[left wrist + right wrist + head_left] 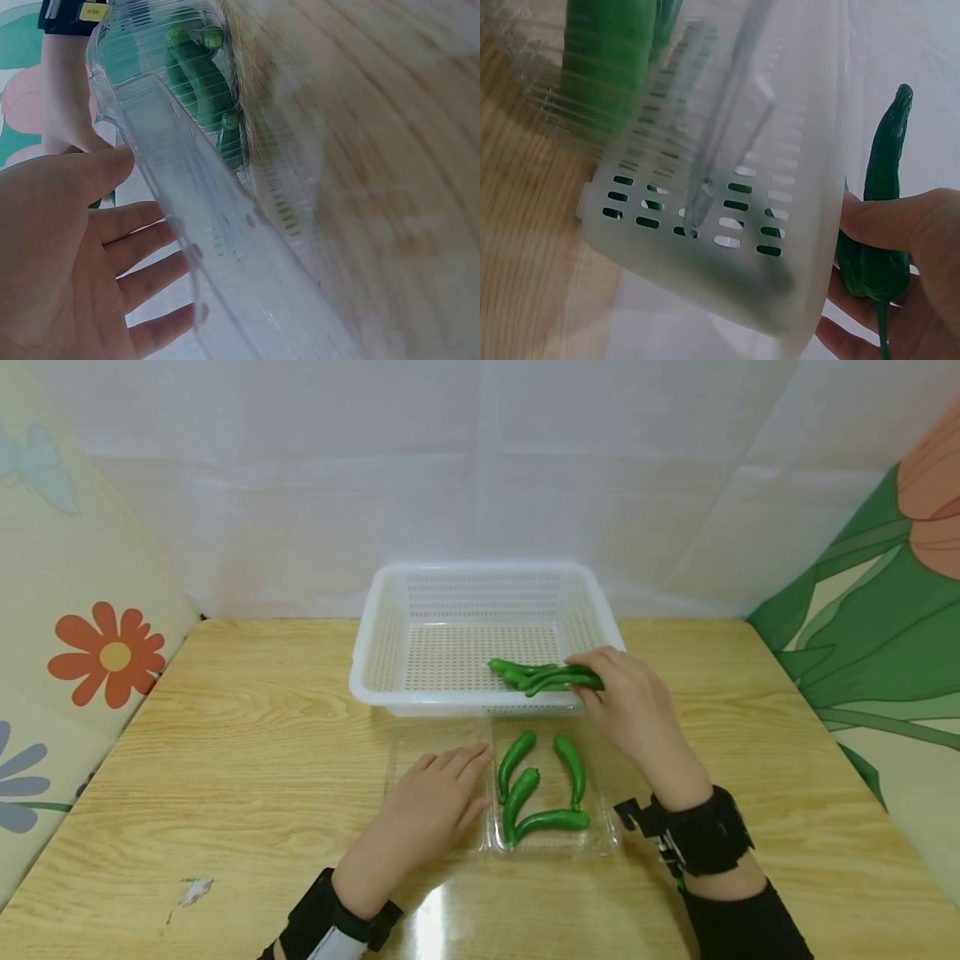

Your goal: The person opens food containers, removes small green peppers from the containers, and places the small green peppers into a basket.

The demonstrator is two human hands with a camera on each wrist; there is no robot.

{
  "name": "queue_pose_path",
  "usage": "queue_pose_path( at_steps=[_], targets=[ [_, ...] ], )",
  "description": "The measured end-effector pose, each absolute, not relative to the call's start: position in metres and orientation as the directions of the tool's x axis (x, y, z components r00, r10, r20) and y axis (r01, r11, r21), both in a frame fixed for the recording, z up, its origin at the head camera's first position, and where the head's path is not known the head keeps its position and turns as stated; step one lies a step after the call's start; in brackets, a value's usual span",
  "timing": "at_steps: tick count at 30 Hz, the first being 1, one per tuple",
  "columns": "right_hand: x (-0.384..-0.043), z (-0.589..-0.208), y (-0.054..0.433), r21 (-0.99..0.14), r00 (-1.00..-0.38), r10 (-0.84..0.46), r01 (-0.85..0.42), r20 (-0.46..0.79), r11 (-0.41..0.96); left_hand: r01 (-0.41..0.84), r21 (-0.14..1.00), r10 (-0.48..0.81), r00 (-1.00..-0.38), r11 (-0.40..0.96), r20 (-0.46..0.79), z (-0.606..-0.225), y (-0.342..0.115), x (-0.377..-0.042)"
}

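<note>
My right hand grips several green peppers over the near right rim of a white slotted basket. In the right wrist view one pepper stands up beyond the thumb, its stem pointing down. A clear plastic hinged box lies spread in front of the basket. Several more green peppers lie spaced about in its right half. Over the left half rests my left hand, palm down. The left wrist view shows its loosely straight fingers touching the clear lid.
The wooden table has a pale worn patch at front left. A white cloth hangs behind the basket. Flower-printed panels border both sides.
</note>
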State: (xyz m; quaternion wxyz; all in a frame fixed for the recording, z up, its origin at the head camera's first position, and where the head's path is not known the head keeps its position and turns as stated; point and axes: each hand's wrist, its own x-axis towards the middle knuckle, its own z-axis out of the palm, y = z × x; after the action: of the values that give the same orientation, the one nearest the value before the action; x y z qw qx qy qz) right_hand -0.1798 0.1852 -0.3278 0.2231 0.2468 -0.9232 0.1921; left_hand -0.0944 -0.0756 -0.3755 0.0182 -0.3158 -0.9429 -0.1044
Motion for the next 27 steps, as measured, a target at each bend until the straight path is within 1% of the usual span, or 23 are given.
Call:
queue_pose_path(
  at_steps=[3,9,22,27],
  targets=[
    [-0.181,-0.326,0.187,-0.277,-0.812,-0.341,-0.505,0.474,0.818,0.601,0.182,0.593,-0.799,0.778,0.102,-0.376,-0.076,-0.095],
    [-0.182,-0.325,0.193,-0.3,-0.851,-0.314,-0.457,0.42,0.837,0.6,0.182,0.593,-0.799,0.779,0.099,-0.375,-0.077,-0.094],
    [-0.183,-0.329,0.196,-0.31,-0.87,-0.314,-0.44,0.38,0.843,0.591,0.192,0.59,-0.804,0.783,0.071,-0.374,-0.075,-0.094],
    [-0.184,-0.33,0.195,-0.31,-0.865,-0.324,-0.451,0.384,0.837,0.585,0.192,0.585,-0.809,0.788,0.059,-0.375,-0.075,-0.094]
  ],
)
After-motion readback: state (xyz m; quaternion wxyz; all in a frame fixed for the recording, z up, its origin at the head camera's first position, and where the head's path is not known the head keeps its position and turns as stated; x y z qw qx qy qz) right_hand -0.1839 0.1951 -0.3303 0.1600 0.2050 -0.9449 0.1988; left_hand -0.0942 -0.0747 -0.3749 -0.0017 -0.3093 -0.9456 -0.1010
